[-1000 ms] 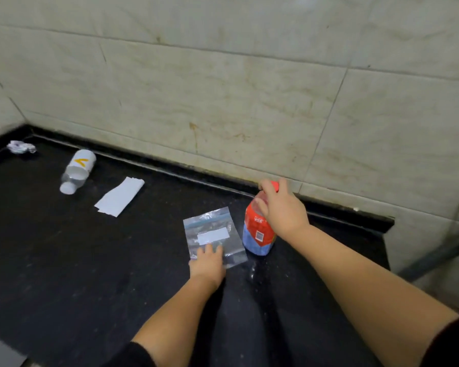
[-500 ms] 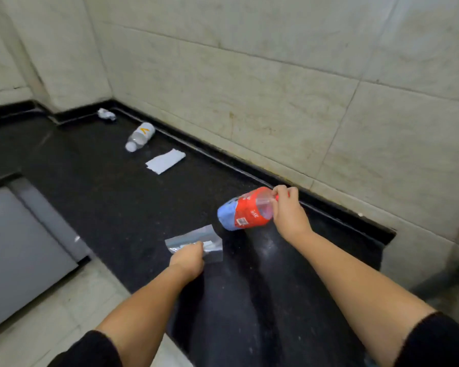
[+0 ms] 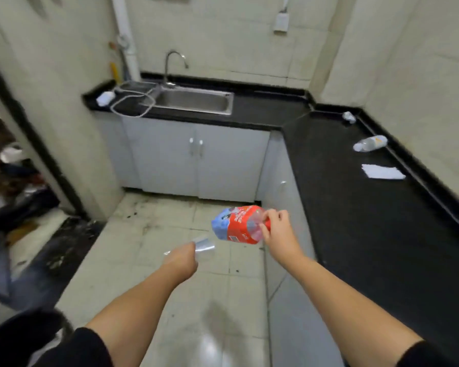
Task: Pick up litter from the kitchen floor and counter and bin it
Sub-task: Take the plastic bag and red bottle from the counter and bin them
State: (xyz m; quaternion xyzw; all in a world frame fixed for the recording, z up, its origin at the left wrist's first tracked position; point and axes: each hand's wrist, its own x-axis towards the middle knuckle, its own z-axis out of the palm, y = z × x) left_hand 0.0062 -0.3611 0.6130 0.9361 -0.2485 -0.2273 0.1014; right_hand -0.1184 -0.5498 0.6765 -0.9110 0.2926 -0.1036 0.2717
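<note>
**Both hands loaded, held over the floor**

Right hand [image 3: 277, 234]: closed round the neck end of a plastic bottle [image 3: 237, 225]. The bottle is clear, crumpled, and wrapped in a glossy red and blue label. Its long axis lies near horizontal; the base points to the person's left and slightly away, the neck sits inside the grip.

Left hand [image 3: 182, 260]: closed on a thin, clear plastic bag [image 3: 204, 247]. The film is limp and creased, and projects past the knuckles toward the bottle. Bag and bottle are near each other but apart.

Both items hang above the pale tiled floor [image 3: 170, 234], which is glossy and carries dark stains.

Black polished bench [image 3: 355, 234], to the right: a flat white sheet of paper [image 3: 382, 172]; beyond it a clear bottle with a yellow mark [image 3: 370, 143], lying on its side, cap end pointing left; further back a small crumpled white scrap [image 3: 349, 117] in the corner.

A stainless steel sink [image 3: 194, 102] is set in the far bench.
</note>
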